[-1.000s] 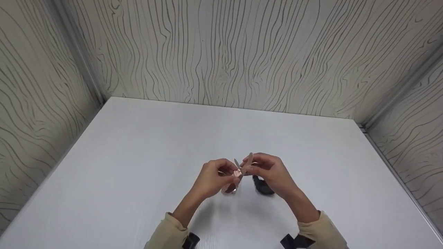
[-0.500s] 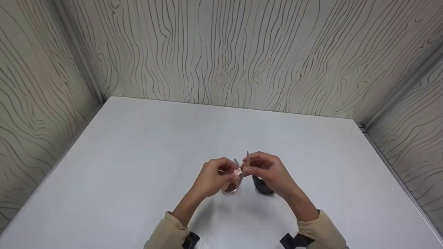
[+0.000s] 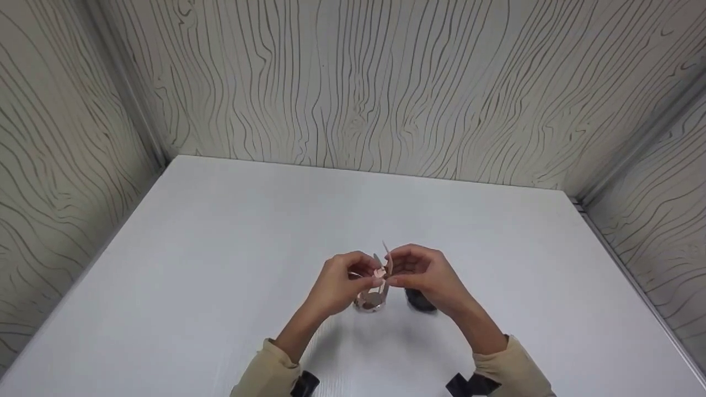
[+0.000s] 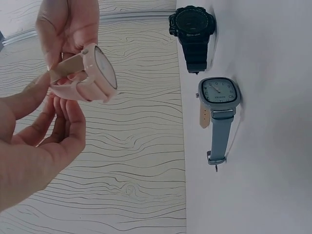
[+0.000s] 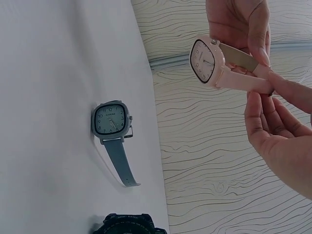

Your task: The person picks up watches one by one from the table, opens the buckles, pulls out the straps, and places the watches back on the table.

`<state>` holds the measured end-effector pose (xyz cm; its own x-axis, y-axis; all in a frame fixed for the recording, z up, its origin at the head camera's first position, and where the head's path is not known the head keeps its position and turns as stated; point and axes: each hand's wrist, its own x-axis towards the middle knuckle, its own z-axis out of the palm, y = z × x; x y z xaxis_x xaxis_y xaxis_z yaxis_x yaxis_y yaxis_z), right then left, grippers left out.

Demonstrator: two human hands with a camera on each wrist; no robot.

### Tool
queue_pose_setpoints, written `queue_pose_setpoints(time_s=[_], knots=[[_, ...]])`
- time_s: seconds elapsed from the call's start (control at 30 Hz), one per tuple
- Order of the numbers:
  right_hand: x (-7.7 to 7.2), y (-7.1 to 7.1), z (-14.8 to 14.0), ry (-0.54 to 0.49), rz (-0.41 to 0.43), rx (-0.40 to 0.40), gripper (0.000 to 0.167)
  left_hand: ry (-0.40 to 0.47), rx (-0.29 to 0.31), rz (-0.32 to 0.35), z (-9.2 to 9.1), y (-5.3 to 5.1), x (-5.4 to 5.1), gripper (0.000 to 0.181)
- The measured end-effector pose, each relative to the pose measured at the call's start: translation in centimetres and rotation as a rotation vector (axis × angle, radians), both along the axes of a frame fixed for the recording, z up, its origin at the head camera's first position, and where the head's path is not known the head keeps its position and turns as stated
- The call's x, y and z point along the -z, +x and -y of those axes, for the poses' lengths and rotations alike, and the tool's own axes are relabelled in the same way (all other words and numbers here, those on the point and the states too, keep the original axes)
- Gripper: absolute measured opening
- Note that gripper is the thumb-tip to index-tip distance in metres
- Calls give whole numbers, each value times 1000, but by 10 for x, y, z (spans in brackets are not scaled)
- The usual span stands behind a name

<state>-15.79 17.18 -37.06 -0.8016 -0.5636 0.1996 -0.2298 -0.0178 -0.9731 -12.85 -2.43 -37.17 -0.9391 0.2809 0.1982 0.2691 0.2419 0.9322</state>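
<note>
A pink wristwatch hangs between my two hands above the table, its strap bent into a loop and its round-cornered face turned away from them. My left hand pinches the strap near the buckle with thumb and fingertips. On the other side, my right hand pinches the strap end between thumb and forefinger, while its other fingers bend loosely below, as the right wrist view shows. The fingertips of both hands nearly meet there. How the strap passes at the buckle is partly hidden by the fingers.
On the white table lie a blue-grey watch with a squarish face and a black digital-style watch. The black one sits beneath my right hand. Patterned wood-grain panels enclose the table's back and sides.
The upright strap end has turned leftward, from leaning right to edge-on. My right fingers have shifted slightly on the strap, and more of the case shows below the hands. My left hand stays put.
</note>
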Motion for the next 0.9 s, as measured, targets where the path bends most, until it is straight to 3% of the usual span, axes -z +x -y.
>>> queue_pose_setpoints(time_s=[0.47,0.9], knots=[[2,2,1,54,0,19,29,-1,-15,5,0,0,2,17],[0,3,-2,126,-36,19,27,69,-40,-12,4,2,0,20]])
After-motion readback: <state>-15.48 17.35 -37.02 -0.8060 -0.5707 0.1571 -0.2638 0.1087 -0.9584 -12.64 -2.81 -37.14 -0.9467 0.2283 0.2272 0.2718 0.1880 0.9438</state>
